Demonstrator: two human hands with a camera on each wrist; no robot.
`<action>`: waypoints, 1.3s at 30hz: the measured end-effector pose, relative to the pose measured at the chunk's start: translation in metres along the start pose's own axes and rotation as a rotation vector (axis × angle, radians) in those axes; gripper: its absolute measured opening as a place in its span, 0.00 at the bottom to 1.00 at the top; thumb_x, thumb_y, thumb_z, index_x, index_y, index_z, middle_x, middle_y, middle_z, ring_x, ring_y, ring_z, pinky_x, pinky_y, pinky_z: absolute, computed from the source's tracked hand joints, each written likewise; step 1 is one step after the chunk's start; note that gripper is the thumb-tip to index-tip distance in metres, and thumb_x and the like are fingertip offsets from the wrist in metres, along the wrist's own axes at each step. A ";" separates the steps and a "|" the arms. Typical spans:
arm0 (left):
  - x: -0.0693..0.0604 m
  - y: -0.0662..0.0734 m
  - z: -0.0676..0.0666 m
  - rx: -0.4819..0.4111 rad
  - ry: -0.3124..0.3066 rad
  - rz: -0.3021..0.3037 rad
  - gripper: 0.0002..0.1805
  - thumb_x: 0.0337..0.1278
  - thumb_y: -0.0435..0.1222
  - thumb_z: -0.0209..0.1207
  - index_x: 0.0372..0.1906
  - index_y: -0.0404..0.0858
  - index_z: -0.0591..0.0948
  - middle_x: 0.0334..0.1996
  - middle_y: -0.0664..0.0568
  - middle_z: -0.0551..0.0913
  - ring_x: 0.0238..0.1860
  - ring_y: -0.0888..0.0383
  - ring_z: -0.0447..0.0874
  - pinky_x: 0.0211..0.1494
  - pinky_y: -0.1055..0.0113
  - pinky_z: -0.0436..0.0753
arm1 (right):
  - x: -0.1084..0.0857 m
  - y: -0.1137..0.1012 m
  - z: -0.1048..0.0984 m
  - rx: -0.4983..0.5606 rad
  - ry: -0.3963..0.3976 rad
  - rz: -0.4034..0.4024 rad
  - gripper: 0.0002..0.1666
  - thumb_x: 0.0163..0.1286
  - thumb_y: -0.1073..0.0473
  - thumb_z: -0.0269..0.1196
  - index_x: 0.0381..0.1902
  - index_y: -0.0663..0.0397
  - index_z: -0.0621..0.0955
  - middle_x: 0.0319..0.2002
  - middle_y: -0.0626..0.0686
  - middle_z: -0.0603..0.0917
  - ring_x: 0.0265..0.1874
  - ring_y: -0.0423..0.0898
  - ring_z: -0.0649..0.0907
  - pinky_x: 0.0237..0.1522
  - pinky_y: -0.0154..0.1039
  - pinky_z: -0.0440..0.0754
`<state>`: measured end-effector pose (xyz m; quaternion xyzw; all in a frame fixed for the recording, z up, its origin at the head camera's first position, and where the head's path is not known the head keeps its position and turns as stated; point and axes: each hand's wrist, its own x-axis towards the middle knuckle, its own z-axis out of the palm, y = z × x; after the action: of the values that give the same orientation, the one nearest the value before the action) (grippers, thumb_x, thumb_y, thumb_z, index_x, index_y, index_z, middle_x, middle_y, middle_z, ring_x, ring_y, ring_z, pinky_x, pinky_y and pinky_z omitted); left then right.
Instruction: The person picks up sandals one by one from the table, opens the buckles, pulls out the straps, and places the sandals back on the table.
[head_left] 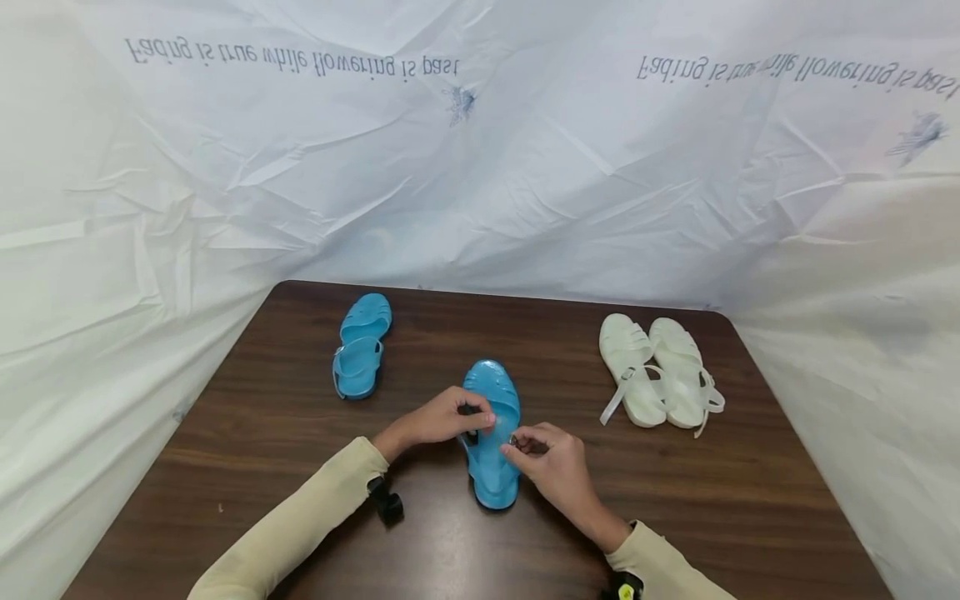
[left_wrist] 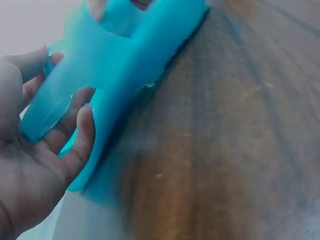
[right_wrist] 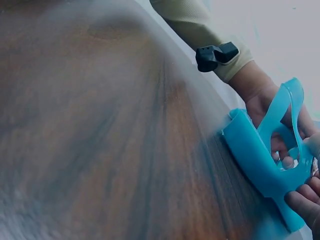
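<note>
A blue jelly sandal (head_left: 491, 383) lies on the table between both hands, its toe pointing away. My left hand (head_left: 442, 417) reaches in from the left, its fingers curled round the sandal's strap (left_wrist: 45, 112). From the right, my right hand (head_left: 558, 467) pinches the strap end by a small metal buckle (head_left: 513, 440). In the right wrist view the right hand (right_wrist: 307, 197) shows only partly, at the frame's edge beside the blue sandal (right_wrist: 270, 170). Fingers cover much of the buckle.
A second blue sandal (head_left: 360, 367) lies at the back left of the brown wooden table (head_left: 300, 467). Two white sandals (head_left: 637, 392) lie side by side at the back right, straps loose. White sheeting (head_left: 480, 183) hangs behind and beside the table.
</note>
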<state>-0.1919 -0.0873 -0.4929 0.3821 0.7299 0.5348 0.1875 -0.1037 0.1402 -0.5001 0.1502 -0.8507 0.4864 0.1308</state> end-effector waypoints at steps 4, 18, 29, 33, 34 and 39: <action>0.000 0.006 -0.005 0.014 0.043 -0.018 0.13 0.76 0.39 0.57 0.35 0.39 0.87 0.31 0.50 0.85 0.33 0.49 0.84 0.36 0.59 0.86 | 0.001 -0.002 0.000 -0.002 -0.005 0.017 0.08 0.60 0.56 0.78 0.34 0.52 0.91 0.29 0.41 0.84 0.28 0.34 0.84 0.31 0.33 0.86; 0.004 0.018 -0.001 0.055 -0.015 -0.041 0.13 0.75 0.45 0.58 0.38 0.44 0.88 0.29 0.47 0.84 0.26 0.51 0.80 0.31 0.62 0.84 | 0.008 -0.009 -0.009 0.155 0.005 0.179 0.13 0.75 0.51 0.65 0.42 0.55 0.89 0.31 0.52 0.87 0.25 0.51 0.86 0.26 0.38 0.85; 0.000 0.019 -0.002 0.112 -0.007 -0.042 0.17 0.74 0.45 0.60 0.60 0.44 0.84 0.49 0.59 0.87 0.40 0.57 0.87 0.40 0.62 0.87 | 0.010 -0.012 -0.018 0.199 0.041 0.219 0.09 0.73 0.60 0.66 0.30 0.54 0.86 0.23 0.50 0.80 0.21 0.46 0.80 0.22 0.34 0.77; -0.004 0.021 -0.004 0.130 0.040 -0.042 0.22 0.73 0.46 0.61 0.65 0.42 0.80 0.52 0.60 0.86 0.43 0.60 0.86 0.43 0.63 0.86 | 0.007 -0.010 -0.025 0.215 0.068 0.236 0.10 0.73 0.60 0.66 0.30 0.56 0.85 0.23 0.54 0.79 0.23 0.54 0.80 0.23 0.34 0.77; -0.004 0.021 -0.005 0.134 0.049 -0.039 0.22 0.73 0.45 0.61 0.65 0.41 0.80 0.53 0.60 0.86 0.45 0.61 0.85 0.44 0.63 0.85 | 0.006 -0.009 -0.027 0.217 0.074 0.240 0.10 0.73 0.60 0.67 0.30 0.57 0.85 0.23 0.55 0.79 0.23 0.55 0.80 0.23 0.34 0.77; -0.011 0.021 -0.006 0.127 0.058 -0.049 0.21 0.73 0.42 0.61 0.64 0.40 0.80 0.57 0.57 0.84 0.47 0.63 0.86 0.47 0.66 0.86 | -0.002 -0.002 -0.037 0.211 0.107 0.263 0.09 0.71 0.63 0.67 0.29 0.58 0.84 0.23 0.60 0.80 0.22 0.52 0.81 0.26 0.34 0.79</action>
<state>-0.1817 -0.0964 -0.4724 0.3595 0.7766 0.4937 0.1547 -0.0985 0.1712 -0.4811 0.0243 -0.7992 0.5931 0.0944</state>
